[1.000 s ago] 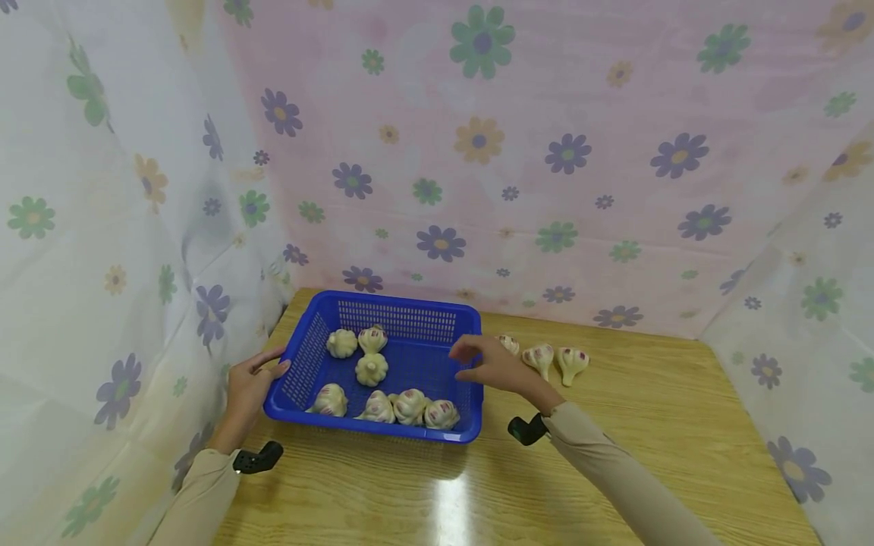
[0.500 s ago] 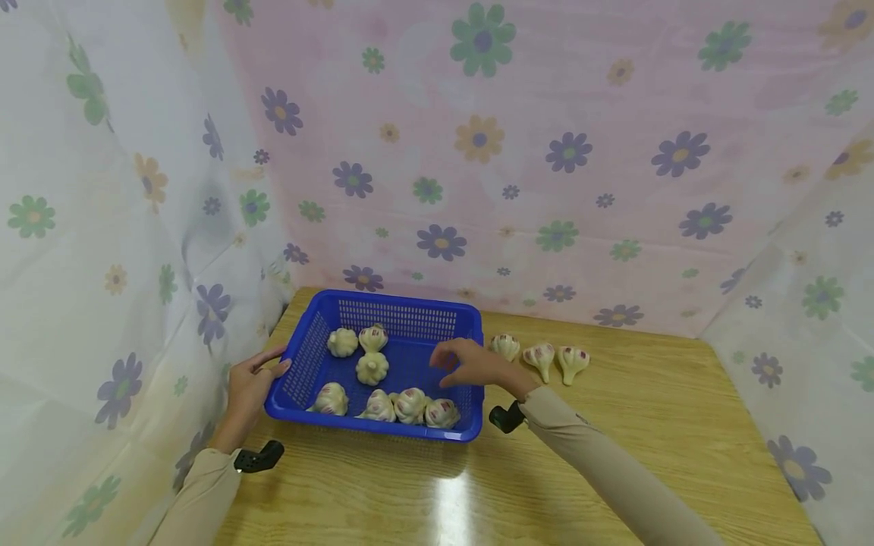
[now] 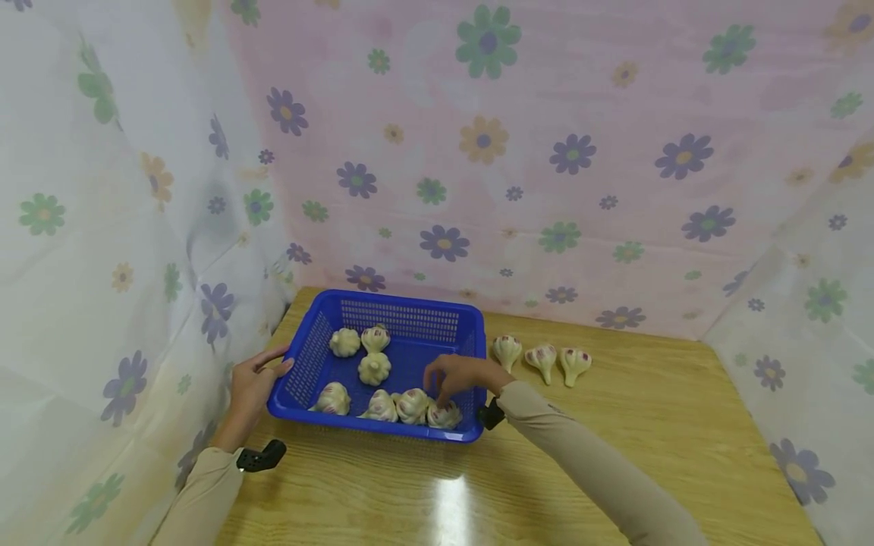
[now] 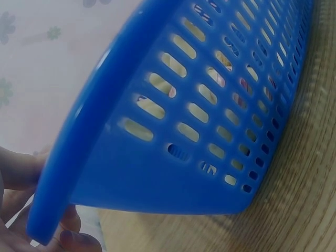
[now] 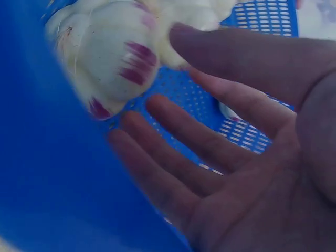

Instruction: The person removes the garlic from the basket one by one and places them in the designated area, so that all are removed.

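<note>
The left hand grips the left rim of a blue plastic basket. In the left wrist view its fingers lie on both sides of that rim. Inside the basket, the right hand hovers over the garlic bulb at the near right corner. From the right wrist, its fingers look spread beside the purple-streaked garlic bulb, with nothing held. Several more garlic bulbs line the near wall. Another small group of garlic bulbs sits toward the back left of the basket.
Right of the basket, three garlic bulbs lie in a row on the wooden table. Flower-patterned cloth hangs behind and on both sides. A black camera is strapped to each wrist.
The right hand has moved left and down into the basket, toward the near right garlic bulb. The left hand stays on the rim, and the basket keeps its place.
</note>
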A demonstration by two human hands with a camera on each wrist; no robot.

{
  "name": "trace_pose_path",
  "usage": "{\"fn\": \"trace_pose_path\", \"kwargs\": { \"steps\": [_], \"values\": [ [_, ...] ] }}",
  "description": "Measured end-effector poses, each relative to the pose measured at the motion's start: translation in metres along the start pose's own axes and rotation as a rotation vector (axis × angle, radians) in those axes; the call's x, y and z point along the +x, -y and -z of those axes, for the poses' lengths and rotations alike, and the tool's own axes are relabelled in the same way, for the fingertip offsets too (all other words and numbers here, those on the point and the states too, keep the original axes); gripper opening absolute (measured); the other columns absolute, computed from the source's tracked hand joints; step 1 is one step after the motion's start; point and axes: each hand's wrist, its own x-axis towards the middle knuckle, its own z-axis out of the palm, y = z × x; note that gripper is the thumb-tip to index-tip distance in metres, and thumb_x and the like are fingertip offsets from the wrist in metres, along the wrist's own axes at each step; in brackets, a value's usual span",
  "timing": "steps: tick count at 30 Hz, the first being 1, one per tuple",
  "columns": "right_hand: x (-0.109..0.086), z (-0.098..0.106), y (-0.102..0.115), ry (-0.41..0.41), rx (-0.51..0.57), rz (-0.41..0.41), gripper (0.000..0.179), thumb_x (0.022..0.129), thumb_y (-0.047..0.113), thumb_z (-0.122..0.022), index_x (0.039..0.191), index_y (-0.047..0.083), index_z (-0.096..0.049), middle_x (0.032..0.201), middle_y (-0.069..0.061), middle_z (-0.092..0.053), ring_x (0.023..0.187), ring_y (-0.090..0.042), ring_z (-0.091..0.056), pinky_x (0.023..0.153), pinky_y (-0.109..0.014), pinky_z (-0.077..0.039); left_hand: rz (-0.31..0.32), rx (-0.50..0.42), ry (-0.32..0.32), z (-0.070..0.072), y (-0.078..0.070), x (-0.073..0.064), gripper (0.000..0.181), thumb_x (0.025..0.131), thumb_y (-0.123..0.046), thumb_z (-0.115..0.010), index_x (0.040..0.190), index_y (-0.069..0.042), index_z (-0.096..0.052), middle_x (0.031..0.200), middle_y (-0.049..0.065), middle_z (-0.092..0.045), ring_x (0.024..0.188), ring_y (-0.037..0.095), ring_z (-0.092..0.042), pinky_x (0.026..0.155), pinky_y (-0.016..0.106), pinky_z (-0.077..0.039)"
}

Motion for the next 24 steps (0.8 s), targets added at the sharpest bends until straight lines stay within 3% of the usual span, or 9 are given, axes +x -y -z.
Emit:
{"fn": "trace_pose_path", "kwargs": {
  "steps": [6,10,17,20,24],
  "values": [
    [0.005,-0.005,0.002,0.091,-0.009,-0.037,0.011,0.079,-0.003,-0.072,0.088,0.004,-0.073,0.084,-0.003,-0.068,0.072,-0.011,-0.061,0.072,-0.041,-0.053,-0.011,-0.016,0.004,-0.002,0.001,0.000,0.040,0.090,-0.014,-0.065,0.128,-0.006,-0.060,0.124,0.020,-0.058,0.071,0.007,-0.058,0.065,0.020,-0.049],
    [0.007,-0.005,0.008,0.117,-0.061,-0.058,0.013,0.081,-0.003,-0.069,0.088,0.007,-0.074,0.085,0.001,-0.068,0.073,-0.009,-0.061,0.071,-0.038,-0.053,-0.017,-0.012,-0.005,-0.001,0.001,-0.001,0.039,0.090,-0.015,-0.065,0.128,-0.006,-0.060,0.121,0.021,-0.059,0.069,0.008,-0.058,0.064,0.020,-0.049],
    [0.011,-0.004,0.016,0.173,-0.050,-0.073,0.032,0.078,-0.018,-0.057,0.081,0.007,-0.076,0.082,0.001,-0.070,0.066,-0.014,-0.062,0.068,-0.041,-0.054,0.004,-0.006,-0.005,-0.001,-0.003,-0.002,0.040,0.088,-0.014,-0.066,0.127,-0.005,-0.061,0.106,0.012,-0.066,0.068,0.008,-0.061,0.062,0.023,-0.050],
    [0.014,-0.005,0.016,0.259,-0.105,-0.069,0.042,0.073,-0.023,-0.054,0.084,0.010,-0.077,0.086,0.007,-0.068,0.069,-0.009,-0.057,0.062,-0.031,-0.053,0.001,0.008,-0.012,-0.002,-0.002,-0.001,0.040,0.088,-0.014,-0.067,0.126,-0.005,-0.062,0.095,0.005,-0.068,0.066,0.008,-0.060,0.061,0.023,-0.049],
    [0.019,-0.008,0.014,0.347,-0.220,-0.042,0.051,0.069,-0.025,-0.052,0.088,0.015,-0.078,0.086,0.011,-0.067,0.073,-0.005,-0.049,0.054,-0.022,-0.042,0.004,0.006,-0.020,-0.003,-0.001,0.000,0.038,0.087,-0.014,-0.067,0.125,-0.006,-0.063,0.091,0.004,-0.068,0.066,0.009,-0.060,0.060,0.023,-0.049]
  ]
}}
